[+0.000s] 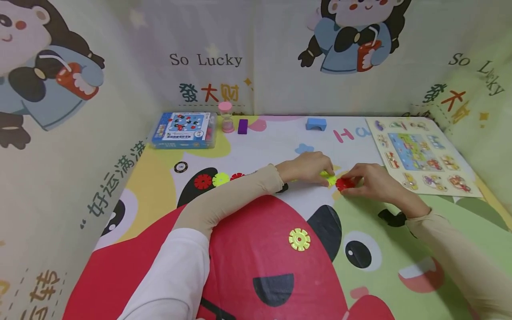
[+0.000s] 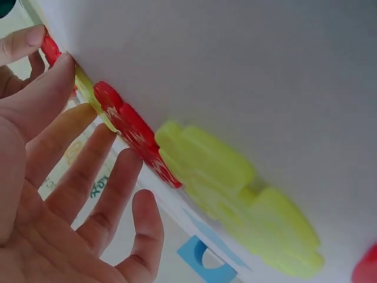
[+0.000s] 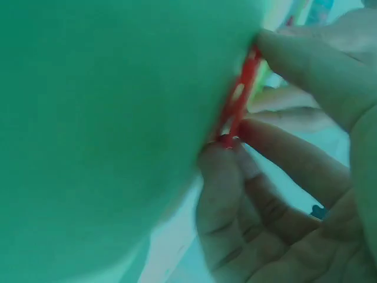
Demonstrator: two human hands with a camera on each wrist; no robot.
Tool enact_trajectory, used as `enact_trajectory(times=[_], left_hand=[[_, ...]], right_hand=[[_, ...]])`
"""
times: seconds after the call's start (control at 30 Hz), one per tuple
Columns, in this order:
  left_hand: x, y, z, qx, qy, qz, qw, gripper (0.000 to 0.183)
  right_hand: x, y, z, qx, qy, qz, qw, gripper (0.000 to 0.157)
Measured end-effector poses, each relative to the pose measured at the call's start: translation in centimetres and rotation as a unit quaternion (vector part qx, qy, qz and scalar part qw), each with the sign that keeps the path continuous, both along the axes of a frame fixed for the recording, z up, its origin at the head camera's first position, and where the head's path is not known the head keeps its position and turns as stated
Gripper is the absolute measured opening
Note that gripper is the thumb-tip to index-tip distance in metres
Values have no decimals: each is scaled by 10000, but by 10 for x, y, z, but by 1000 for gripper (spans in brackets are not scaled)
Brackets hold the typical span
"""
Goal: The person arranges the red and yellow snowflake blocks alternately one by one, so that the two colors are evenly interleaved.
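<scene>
My left hand (image 1: 308, 168) pinches a yellow notched plastic disc (image 1: 330, 178) between thumb and fingers. Against that disc's right edge, my right hand (image 1: 370, 183) grips a red notched disc (image 1: 344, 184) by its rim. Whether the two are interlocked cannot be told. A row of alternating red (image 2: 132, 127) and yellow discs (image 2: 227, 194) runs along the table beside my left hand. At its left end a red disc (image 1: 202, 181) and a yellow disc (image 1: 220, 179) show; my left forearm hides the middle. One loose yellow disc (image 1: 299, 240) lies nearer me.
At the back left stand a plastic box (image 1: 182, 130), a pink sandglass (image 1: 226, 118) and a purple block (image 1: 242, 126). A blue arch block (image 1: 316, 124) sits at the back. A puzzle board (image 1: 424, 155) lies at right. A round black chip (image 1: 181, 167) lies left of the row.
</scene>
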State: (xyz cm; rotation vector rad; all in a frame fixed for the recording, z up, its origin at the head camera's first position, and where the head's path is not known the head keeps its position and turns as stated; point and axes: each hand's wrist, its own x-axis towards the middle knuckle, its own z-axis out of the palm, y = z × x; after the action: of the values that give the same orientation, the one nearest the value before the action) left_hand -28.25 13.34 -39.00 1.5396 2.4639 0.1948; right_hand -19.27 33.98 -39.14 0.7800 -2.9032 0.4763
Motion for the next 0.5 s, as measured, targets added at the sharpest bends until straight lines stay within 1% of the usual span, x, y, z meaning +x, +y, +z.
enact_trajectory(times=[0.23, 0.33, 0.43, 0.5], left_hand=[[1, 2, 2, -12, 111, 72, 9999, 43], [0, 2, 1, -38, 104, 58, 9999, 43], [-1, 4, 1, -52, 21, 37, 10000, 44], [-1, 7, 2, -5, -45, 97, 9999, 45]], right_hand=[[0, 1, -3, 50, 222, -85, 9997, 41], [3, -3, -4, 174, 336, -225, 9990, 40], [16, -15, 0, 180, 488, -286, 9982, 38], [32, -31, 3, 85, 442, -96, 9989, 39]])
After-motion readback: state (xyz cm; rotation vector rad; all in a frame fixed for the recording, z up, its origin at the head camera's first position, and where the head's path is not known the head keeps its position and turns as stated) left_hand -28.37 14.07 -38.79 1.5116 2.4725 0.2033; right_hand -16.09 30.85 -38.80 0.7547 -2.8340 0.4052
